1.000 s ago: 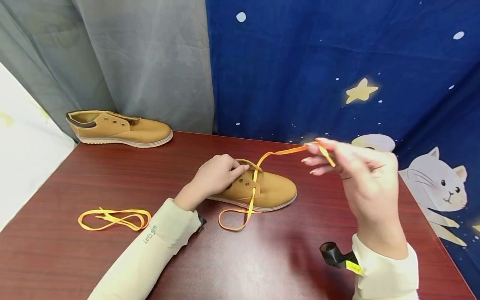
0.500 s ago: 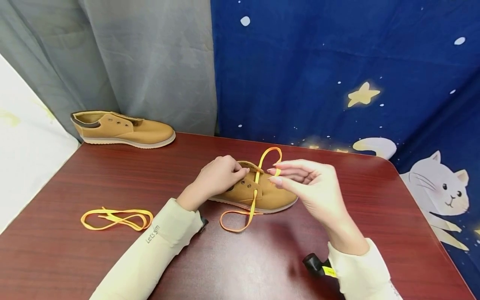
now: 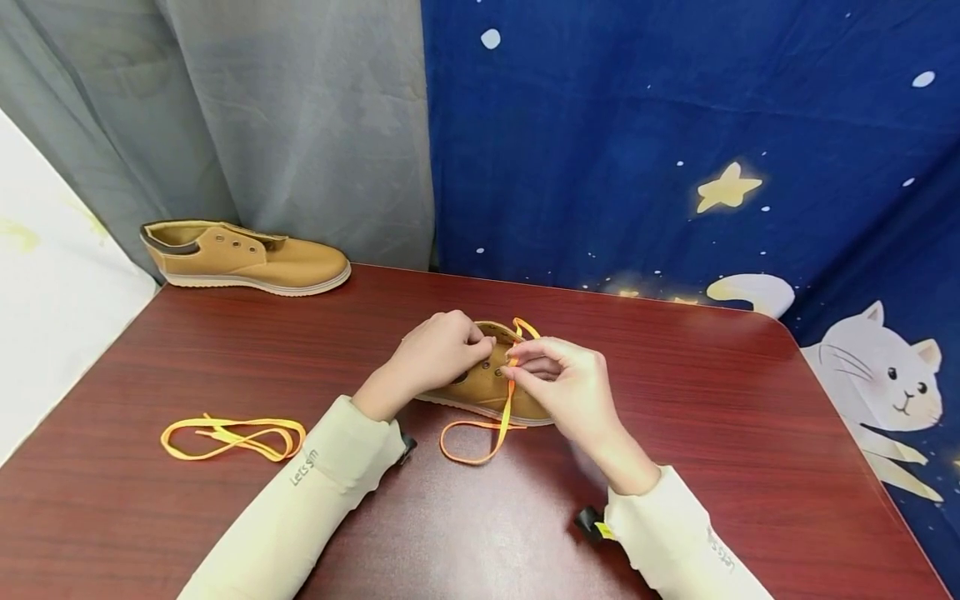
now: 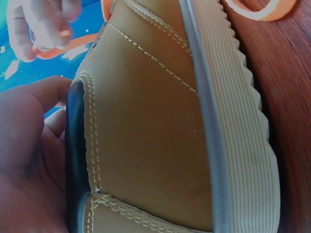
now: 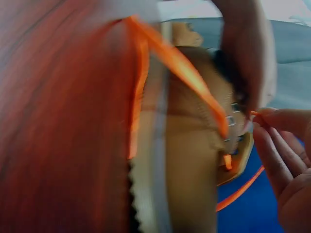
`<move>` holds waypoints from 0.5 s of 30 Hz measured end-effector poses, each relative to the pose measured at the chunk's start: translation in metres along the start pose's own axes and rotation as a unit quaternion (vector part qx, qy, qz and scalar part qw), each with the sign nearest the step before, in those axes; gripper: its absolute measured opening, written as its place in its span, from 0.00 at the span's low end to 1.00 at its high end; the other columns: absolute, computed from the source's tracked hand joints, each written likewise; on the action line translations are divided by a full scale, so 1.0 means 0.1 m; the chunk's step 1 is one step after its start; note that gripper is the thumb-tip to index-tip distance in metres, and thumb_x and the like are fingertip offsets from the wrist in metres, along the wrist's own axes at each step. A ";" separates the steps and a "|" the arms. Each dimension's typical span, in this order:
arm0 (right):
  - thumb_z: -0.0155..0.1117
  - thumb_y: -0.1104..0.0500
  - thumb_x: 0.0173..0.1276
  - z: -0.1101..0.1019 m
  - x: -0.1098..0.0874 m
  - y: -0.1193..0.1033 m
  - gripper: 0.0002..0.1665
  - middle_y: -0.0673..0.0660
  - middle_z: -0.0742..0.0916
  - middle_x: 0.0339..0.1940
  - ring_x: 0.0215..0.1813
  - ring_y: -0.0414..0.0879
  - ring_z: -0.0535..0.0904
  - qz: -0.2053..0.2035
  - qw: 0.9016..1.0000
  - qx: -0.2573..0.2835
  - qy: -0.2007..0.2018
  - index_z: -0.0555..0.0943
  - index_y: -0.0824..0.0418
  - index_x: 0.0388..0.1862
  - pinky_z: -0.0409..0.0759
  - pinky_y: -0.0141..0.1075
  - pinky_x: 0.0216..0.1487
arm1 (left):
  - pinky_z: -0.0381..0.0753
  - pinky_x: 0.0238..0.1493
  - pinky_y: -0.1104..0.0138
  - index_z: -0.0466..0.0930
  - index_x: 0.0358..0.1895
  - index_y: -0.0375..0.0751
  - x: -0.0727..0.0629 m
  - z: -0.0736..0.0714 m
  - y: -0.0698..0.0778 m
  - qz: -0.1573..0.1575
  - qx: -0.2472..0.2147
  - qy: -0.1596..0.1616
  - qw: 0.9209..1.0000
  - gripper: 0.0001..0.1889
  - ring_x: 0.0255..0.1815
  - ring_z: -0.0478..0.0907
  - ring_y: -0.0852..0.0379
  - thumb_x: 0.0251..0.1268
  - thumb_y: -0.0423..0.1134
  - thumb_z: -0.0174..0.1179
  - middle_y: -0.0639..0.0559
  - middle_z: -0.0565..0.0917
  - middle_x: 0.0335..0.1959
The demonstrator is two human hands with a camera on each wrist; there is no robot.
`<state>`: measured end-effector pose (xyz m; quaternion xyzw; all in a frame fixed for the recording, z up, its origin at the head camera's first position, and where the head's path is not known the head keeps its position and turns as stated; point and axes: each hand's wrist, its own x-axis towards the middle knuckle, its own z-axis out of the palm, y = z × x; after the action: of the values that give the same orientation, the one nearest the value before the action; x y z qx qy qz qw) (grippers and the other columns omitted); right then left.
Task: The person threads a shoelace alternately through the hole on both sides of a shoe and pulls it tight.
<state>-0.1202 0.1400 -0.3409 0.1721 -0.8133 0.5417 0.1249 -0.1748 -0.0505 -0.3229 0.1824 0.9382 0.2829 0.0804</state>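
Note:
A tan shoe [image 3: 471, 390] lies upright on the table, toe to the right. My left hand [image 3: 442, 350] grips it at the ankle opening; the left wrist view shows fingers over its dark padded collar [image 4: 75, 155]. An orange-yellow shoelace [image 3: 506, 410] passes through the eyelets nearest the toe, with one end looped on the tabletop. Between thumb and fingertips, my right hand [image 3: 570, 383] pinches the other end [image 5: 254, 113], close to the near row of eyelets [image 5: 230, 120]. The right hand covers part of the toe in the head view.
A second tan shoe [image 3: 292, 265], unlaced, stands at the table's back left. Another orange-yellow lace [image 3: 232, 435] lies loosely coiled left of my left forearm. Grey and blue curtains [image 3: 600, 150] hang behind the reddish-brown table [image 3: 712, 400].
My right hand has come left and down from the far right, carrying the lace end over the shoe to its eyelets. My left hand has stayed on the shoe.

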 end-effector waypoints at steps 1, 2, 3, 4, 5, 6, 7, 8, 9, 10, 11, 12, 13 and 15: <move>0.79 0.67 0.56 0.02 0.00 0.02 0.10 0.57 0.92 0.34 0.32 0.38 0.90 -0.015 1.000 -0.018 0.002 0.89 0.62 0.37 0.86 0.30 0.37 | 0.49 0.16 0.70 0.64 0.08 0.54 0.00 0.00 0.00 0.000 0.000 -0.001 1.000 0.28 0.14 0.60 0.62 0.72 0.46 0.56 0.61 0.62 0.08; 0.79 0.66 0.56 0.03 -0.01 0.05 0.09 0.56 0.92 0.33 0.32 0.39 0.90 -0.029 0.999 -0.033 0.006 0.89 0.61 0.36 0.86 0.29 0.37 | 0.49 0.16 0.70 0.64 0.07 0.54 0.00 0.00 0.00 -0.001 0.001 -0.002 1.000 0.28 0.14 0.60 0.62 0.72 0.46 0.56 0.61 0.62 0.08; 0.79 0.66 0.55 0.05 -0.01 0.06 0.09 0.54 0.92 0.32 0.31 0.40 0.89 -0.041 0.998 -0.046 0.011 0.90 0.60 0.36 0.86 0.29 0.36 | 0.49 0.16 0.70 0.64 0.07 0.54 0.00 -0.01 0.00 -0.002 0.001 -0.003 1.000 0.28 0.14 0.60 0.62 0.72 0.46 0.56 0.61 0.62 0.08; 0.79 0.66 0.55 0.06 -0.01 0.08 0.09 0.53 0.92 0.31 0.31 0.41 0.89 -0.050 0.997 -0.055 0.016 0.90 0.59 0.35 0.86 0.28 0.36 | 0.49 0.16 0.70 0.64 0.07 0.54 0.00 -0.01 0.01 -0.003 0.000 -0.005 1.000 0.28 0.14 0.60 0.62 0.72 0.46 0.56 0.61 0.62 0.08; 0.80 0.65 0.55 0.07 -0.01 0.10 0.08 0.53 0.92 0.31 0.31 0.41 0.89 -0.058 0.996 -0.061 0.021 0.90 0.58 0.34 0.86 0.28 0.36 | 0.49 0.16 0.70 0.64 0.07 0.54 -0.01 -0.01 0.01 -0.003 -0.001 -0.006 1.000 0.28 0.13 0.60 0.62 0.72 0.46 0.55 0.61 0.62 0.08; 0.80 0.66 0.55 0.07 -0.01 0.11 0.08 0.52 0.92 0.30 0.31 0.42 0.89 -0.065 0.996 -0.064 0.025 0.90 0.58 0.34 0.86 0.28 0.36 | 0.49 0.16 0.70 0.64 0.07 0.53 -0.01 -0.01 0.01 -0.003 -0.002 -0.006 1.000 0.28 0.13 0.60 0.62 0.72 0.46 0.55 0.61 0.62 0.08; 0.80 0.66 0.55 0.08 -0.01 0.12 0.08 0.52 0.92 0.30 0.31 0.42 0.89 -0.073 0.995 -0.069 0.028 0.90 0.57 0.33 0.85 0.29 0.36 | 0.49 0.16 0.70 0.64 0.07 0.53 -0.01 -0.01 0.01 -0.004 -0.002 -0.007 1.000 0.28 0.13 0.60 0.62 0.72 0.46 0.55 0.61 0.62 0.08; 0.79 0.66 0.55 0.09 -0.01 0.14 0.08 0.52 0.92 0.30 0.30 0.42 0.89 -0.081 0.993 -0.074 0.031 0.90 0.58 0.33 0.85 0.29 0.36 | 0.49 0.16 0.70 0.64 0.07 0.53 -0.01 -0.02 0.01 -0.005 -0.003 -0.008 1.000 0.28 0.13 0.60 0.62 0.72 0.46 0.55 0.61 0.62 0.08; 0.80 0.66 0.55 0.10 -0.01 0.15 0.08 0.52 0.92 0.30 0.30 0.41 0.89 -0.090 0.992 -0.081 0.033 0.90 0.58 0.33 0.85 0.28 0.35 | 0.49 0.16 0.70 0.64 0.07 0.53 -0.01 -0.02 0.01 -0.004 -0.004 -0.009 1.000 0.28 0.13 0.60 0.62 0.72 0.46 0.55 0.61 0.62 0.08; 0.80 0.66 0.55 0.10 -0.01 0.16 0.08 0.51 0.92 0.30 0.29 0.41 0.88 -0.097 0.991 -0.090 0.035 0.90 0.57 0.33 0.85 0.28 0.34 | 0.49 0.16 0.70 0.64 0.07 0.53 -0.01 -0.02 0.01 -0.004 -0.005 -0.011 1.000 0.28 0.13 0.60 0.62 0.72 0.46 0.55 0.61 0.62 0.08; 0.80 0.65 0.55 0.11 -0.01 0.17 0.08 0.50 0.92 0.30 0.28 0.40 0.88 -0.103 0.989 -0.102 0.035 0.90 0.57 0.33 0.84 0.27 0.33 | 0.49 0.16 0.70 0.64 0.07 0.53 -0.01 -0.02 0.01 -0.003 -0.006 -0.013 1.000 0.28 0.13 0.60 0.62 0.72 0.46 0.55 0.60 0.62 0.08; 0.80 0.65 0.55 0.11 -0.01 0.18 0.08 0.49 0.92 0.30 0.27 0.39 0.87 -0.109 0.987 -0.115 0.035 0.90 0.55 0.32 0.83 0.26 0.32 | 0.49 0.16 0.70 0.63 0.07 0.53 -0.01 -0.02 0.00 -0.003 -0.007 -0.015 1.000 0.28 0.13 0.60 0.62 0.72 0.47 0.55 0.60 0.62 0.08; 0.80 0.64 0.55 0.12 -0.02 0.19 0.08 0.48 0.92 0.29 0.26 0.37 0.86 -0.114 0.984 -0.130 0.035 0.90 0.54 0.32 0.81 0.24 0.31 | 0.49 0.16 0.70 0.63 0.07 0.53 -0.01 -0.03 0.00 -0.002 -0.008 -0.018 1.000 0.28 0.13 0.60 0.62 0.72 0.46 0.55 0.60 0.62 0.07; 0.81 0.61 0.55 0.12 -0.03 0.20 0.08 0.45 0.91 0.28 0.24 0.34 0.83 -0.122 0.980 -0.156 0.034 0.90 0.51 0.32 0.77 0.22 0.29 | 0.49 0.16 0.70 0.64 0.08 0.53 -0.01 -0.03 0.00 0.000 -0.011 -0.025 1.000 0.28 0.13 0.60 0.62 0.72 0.46 0.55 0.60 0.62 0.07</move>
<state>-0.1266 0.1365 -0.3636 0.2298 -0.8561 0.3944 0.2424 -0.1749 -0.0526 -0.3203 0.1884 0.9327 0.2888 0.1057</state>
